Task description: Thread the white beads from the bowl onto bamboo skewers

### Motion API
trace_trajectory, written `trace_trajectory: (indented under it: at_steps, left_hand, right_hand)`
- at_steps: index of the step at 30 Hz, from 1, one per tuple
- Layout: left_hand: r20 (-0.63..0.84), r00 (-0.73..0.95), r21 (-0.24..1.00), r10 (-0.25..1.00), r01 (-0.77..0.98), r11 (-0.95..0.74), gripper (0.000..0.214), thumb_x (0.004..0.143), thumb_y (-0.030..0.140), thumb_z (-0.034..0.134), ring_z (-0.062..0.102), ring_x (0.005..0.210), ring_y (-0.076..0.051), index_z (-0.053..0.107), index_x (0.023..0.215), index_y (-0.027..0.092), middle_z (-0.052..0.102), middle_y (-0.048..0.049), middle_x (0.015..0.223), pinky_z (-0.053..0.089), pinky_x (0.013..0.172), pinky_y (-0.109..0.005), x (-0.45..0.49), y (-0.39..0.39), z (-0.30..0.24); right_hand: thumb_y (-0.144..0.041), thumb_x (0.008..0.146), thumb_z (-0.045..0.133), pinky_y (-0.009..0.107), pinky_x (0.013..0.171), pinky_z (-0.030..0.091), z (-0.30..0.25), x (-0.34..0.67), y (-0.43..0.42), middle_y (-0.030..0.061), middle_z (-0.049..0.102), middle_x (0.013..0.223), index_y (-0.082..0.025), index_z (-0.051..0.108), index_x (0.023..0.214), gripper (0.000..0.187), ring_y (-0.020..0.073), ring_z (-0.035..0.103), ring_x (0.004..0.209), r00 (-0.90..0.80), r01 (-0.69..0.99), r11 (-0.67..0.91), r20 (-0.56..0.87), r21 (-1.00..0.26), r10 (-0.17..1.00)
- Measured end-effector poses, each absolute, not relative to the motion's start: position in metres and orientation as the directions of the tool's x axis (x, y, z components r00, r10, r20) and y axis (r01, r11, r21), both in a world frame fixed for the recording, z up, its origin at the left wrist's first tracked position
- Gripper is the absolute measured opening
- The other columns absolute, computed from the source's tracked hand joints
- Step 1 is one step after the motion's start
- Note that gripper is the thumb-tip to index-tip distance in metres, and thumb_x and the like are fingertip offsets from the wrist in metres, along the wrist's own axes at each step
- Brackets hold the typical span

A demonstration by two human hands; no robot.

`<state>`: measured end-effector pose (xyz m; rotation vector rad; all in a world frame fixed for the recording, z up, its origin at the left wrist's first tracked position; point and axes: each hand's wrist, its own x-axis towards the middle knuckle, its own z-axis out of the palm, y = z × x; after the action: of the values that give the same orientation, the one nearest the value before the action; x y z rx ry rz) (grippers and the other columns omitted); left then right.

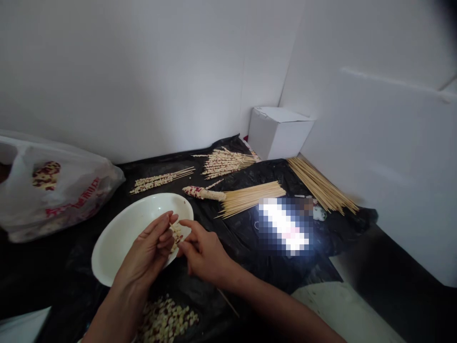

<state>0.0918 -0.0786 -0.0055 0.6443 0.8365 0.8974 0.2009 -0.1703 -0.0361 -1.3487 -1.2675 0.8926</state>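
Note:
My left hand [152, 243] is over the white bowl [121, 233], thumb and fingertips pinched together; what they pinch is too small to make out. Close beside it, my right hand [205, 252] has its thumb and fingers bent round a thin skewer [228, 302], whose end sticks out below my right forearm. Most of the skewer is hidden. Pale and dark-red corn kernels [175, 237] show between the hands; whether they are strung or lie in the bowl I cannot tell. More loose kernels [167, 319] lie below on the black plastic sheet [200, 297].
Kernel-covered skewers [228, 163] and a smaller bunch [157, 181] lie at the back. Nearby are a partly stripped corn cob [203, 193] and bare skewers [253, 196], with more skewers [321, 186] at right. A plastic bag [60, 186] stands left; a white box [278, 131] fills the corner.

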Motion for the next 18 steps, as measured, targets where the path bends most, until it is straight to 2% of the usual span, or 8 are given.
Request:
trace_trajectory:
  at_steps: [5, 8, 10, 15, 18]
  left_hand:
    - [-0.316, 0.299, 0.773, 0.901, -0.469, 0.427, 0.021, 0.090, 0.003, 0.049, 0.046, 0.045, 0.001, 0.070, 0.092, 0.009, 0.070, -0.0072, 0.091, 0.038, 0.035, -0.005, 0.083, -0.064, -0.009]
    - [-0.313, 0.258, 0.784, 0.914, -0.474, 0.402, 0.024, 0.091, 0.002, 0.046, 0.047, 0.045, 0.001, 0.069, 0.090, 0.009, 0.070, -0.0062, 0.088, 0.038, 0.035, -0.004, 0.077, -0.055, -0.007]
    - [-0.305, 0.242, 0.794, 0.921, -0.470, 0.386, 0.025, 0.091, 0.002, 0.045, 0.047, 0.046, 0.001, 0.069, 0.089, 0.009, 0.069, -0.0056, 0.087, 0.038, 0.035, -0.004, 0.074, -0.048, -0.007]
    - [-0.258, 0.210, 0.838, 0.943, -0.437, 0.326, 0.022, 0.088, 0.001, 0.050, 0.050, 0.049, -0.001, 0.070, 0.086, 0.009, 0.070, -0.0062, 0.088, 0.041, 0.037, -0.006, 0.069, -0.039, -0.011]
    - [-0.232, 0.214, 0.848, 0.949, -0.432, 0.305, 0.022, 0.088, 0.001, 0.050, 0.050, 0.049, -0.001, 0.071, 0.088, 0.008, 0.070, -0.0079, 0.092, 0.044, 0.040, -0.007, 0.069, -0.041, -0.012]
  right_hand:
    - [-0.023, 0.093, 0.050, 0.020, 0.056, 0.047, -0.026, 0.199, -0.165, -0.0008, 0.070, 0.078, -0.022, 0.059, 0.120, 0.029, 0.0095, 0.058, 0.054, 0.132, 0.291, 0.117, 0.161, -0.950, 0.978]
    - [-0.023, 0.092, 0.051, 0.019, 0.059, 0.047, -0.020, 0.196, -0.151, -0.0008, 0.069, 0.075, -0.021, 0.063, 0.114, 0.025, 0.0108, 0.061, 0.062, 0.116, 0.283, 0.154, 0.193, -0.947, 0.974]
    - [-0.024, 0.093, 0.051, 0.018, 0.058, 0.046, -0.019, 0.193, -0.138, -0.0021, 0.067, 0.073, -0.022, 0.064, 0.112, 0.023, 0.0097, 0.060, 0.060, 0.098, 0.264, 0.165, 0.196, -0.950, 0.976]
    - [-0.025, 0.094, 0.049, 0.015, 0.050, 0.044, -0.019, 0.191, -0.114, -0.0061, 0.062, 0.062, -0.025, 0.063, 0.115, 0.025, 0.0064, 0.051, 0.044, 0.036, 0.150, 0.089, 0.096, -0.985, 0.995]
    - [-0.025, 0.094, 0.049, 0.015, 0.048, 0.042, -0.021, 0.192, -0.113, -0.0067, 0.060, 0.058, -0.025, 0.064, 0.115, 0.026, 0.0060, 0.049, 0.041, 0.032, 0.133, 0.105, 0.110, -0.986, 0.993]
